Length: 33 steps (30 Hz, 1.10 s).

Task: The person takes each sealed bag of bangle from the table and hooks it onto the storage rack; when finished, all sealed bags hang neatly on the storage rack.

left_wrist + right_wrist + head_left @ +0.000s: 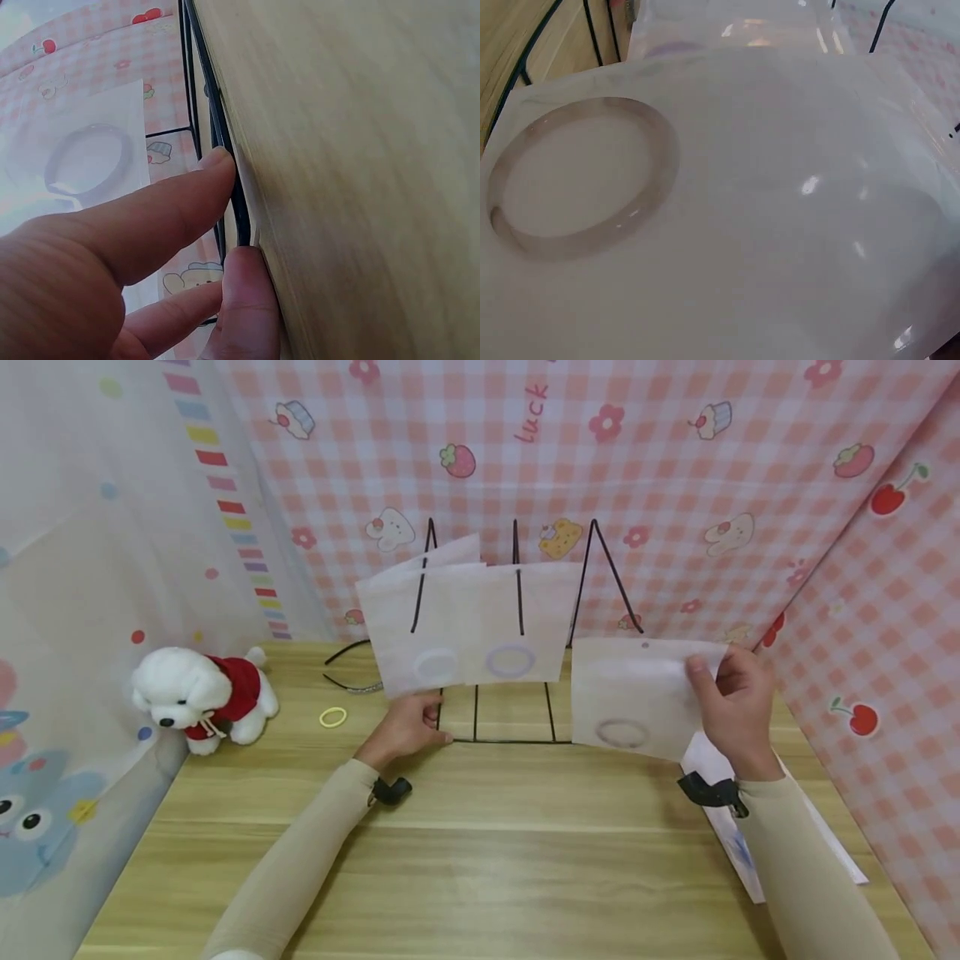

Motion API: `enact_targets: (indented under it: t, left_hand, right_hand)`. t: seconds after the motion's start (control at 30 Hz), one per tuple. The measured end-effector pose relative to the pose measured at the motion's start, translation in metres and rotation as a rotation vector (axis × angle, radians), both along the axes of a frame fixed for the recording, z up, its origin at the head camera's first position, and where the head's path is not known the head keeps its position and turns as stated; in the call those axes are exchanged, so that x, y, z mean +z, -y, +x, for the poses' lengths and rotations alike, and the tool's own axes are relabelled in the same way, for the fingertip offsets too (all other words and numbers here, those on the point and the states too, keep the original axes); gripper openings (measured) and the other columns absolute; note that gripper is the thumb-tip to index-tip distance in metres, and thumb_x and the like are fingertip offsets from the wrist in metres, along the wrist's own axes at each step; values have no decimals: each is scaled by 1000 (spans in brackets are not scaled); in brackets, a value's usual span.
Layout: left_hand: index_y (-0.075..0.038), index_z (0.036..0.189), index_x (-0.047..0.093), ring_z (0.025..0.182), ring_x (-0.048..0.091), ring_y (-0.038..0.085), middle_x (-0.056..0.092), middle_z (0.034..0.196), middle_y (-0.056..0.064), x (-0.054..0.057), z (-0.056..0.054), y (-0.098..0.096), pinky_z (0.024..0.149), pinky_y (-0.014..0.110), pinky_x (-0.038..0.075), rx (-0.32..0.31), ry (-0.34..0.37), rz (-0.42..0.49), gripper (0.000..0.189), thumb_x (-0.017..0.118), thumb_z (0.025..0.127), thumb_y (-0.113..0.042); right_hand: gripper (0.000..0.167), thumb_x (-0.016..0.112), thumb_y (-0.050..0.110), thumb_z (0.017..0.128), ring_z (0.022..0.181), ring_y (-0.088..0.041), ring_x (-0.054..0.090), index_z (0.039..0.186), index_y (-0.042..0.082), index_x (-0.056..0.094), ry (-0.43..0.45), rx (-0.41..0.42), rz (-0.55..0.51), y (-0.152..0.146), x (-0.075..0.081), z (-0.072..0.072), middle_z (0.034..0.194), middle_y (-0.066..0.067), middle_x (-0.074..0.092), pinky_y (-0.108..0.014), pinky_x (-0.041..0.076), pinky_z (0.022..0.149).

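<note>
In the head view, the left hand [405, 724] pinches the near left corner of a black wire display rack [513, 742], probably to keep so light a frame from shifting. The right hand [738, 714] pinches the right edge of a translucent pouch [645, 693] containing a brownish ring, thumb in front; this edge grip leaves the small hole in its top margin uncovered, just below the tip of the rack's right prong [617, 575]. A left pouch [397, 618] and a middle pouch [547, 643] hang on the other prongs, their rings sunk low, presumably by weight. A yellow ring [333, 717] lies loose on the left.

In the left wrist view, thumb and fingertip close narrowly on the rack's wire beside the wood, apparently bracing it low.

In the right wrist view, the held pouch spreads broadly, its ring near one corner; the grip itself cannot be told there.
</note>
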<state>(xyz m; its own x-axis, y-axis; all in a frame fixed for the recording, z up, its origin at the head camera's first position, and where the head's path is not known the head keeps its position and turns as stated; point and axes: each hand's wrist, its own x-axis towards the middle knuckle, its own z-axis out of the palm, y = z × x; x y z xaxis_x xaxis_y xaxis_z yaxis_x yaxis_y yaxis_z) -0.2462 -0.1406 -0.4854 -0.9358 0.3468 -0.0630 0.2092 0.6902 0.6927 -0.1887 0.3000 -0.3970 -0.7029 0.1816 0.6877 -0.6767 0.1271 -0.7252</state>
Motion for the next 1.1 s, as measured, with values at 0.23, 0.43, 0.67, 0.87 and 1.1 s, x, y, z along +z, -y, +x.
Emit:
enact_targets:
  t: [0.23, 0.43, 0.67, 0.87, 1.1]
  left_hand:
    - [5, 128, 67, 79, 54, 15, 56, 89, 4, -1, 0, 0, 83, 34, 50, -9, -12, 17, 55, 91, 81, -12]
    - [2, 110, 67, 75, 51, 13, 54, 85, 3, -3, 0, -1, 76, 32, 45, -17, -18, 28, 40, 92, 81, -12]
    - [4, 121, 67, 77, 52, 14, 54, 85, 4, -1, 1, -1, 81, 33, 48, -14, -17, 40, 49, 91, 81, -10]
    - [4, 122, 68, 78, 53, 14, 55, 86, 4, -2, 0, 0, 82, 33, 48, -9, -15, 27, 50, 92, 80, -10]
    - [4, 119, 68, 79, 53, 15, 57, 88, 6, -2, -1, 0, 81, 34, 49, -11, -28, 23, 48, 92, 80, -11]
  right_hand:
    - [9, 65, -14, 91, 62, -2, 70, 94, -23, 64, -24, 61, -13, 26, 13, 18, 77, 2, 76, -14, 54, 58]
    - [10, 65, -15, 91, 65, -4, 72, 97, -23, 64, -50, 88, 39, 48, 23, 24, 80, 3, 78, -15, 57, 60]
    - [9, 64, -14, 94, 60, -8, 69, 99, -21, 66, -54, 174, 8, 75, 29, 20, 76, -2, 76, -17, 51, 52]
    - [8, 66, -12, 94, 54, -6, 59, 98, -18, 67, -29, 148, 4, 95, 26, 15, 70, 2, 71, -16, 42, 48]
    - [10, 67, -7, 97, 58, -6, 65, 99, -16, 68, 8, 190, -3, 115, 24, 7, 72, 3, 73, -18, 49, 51]
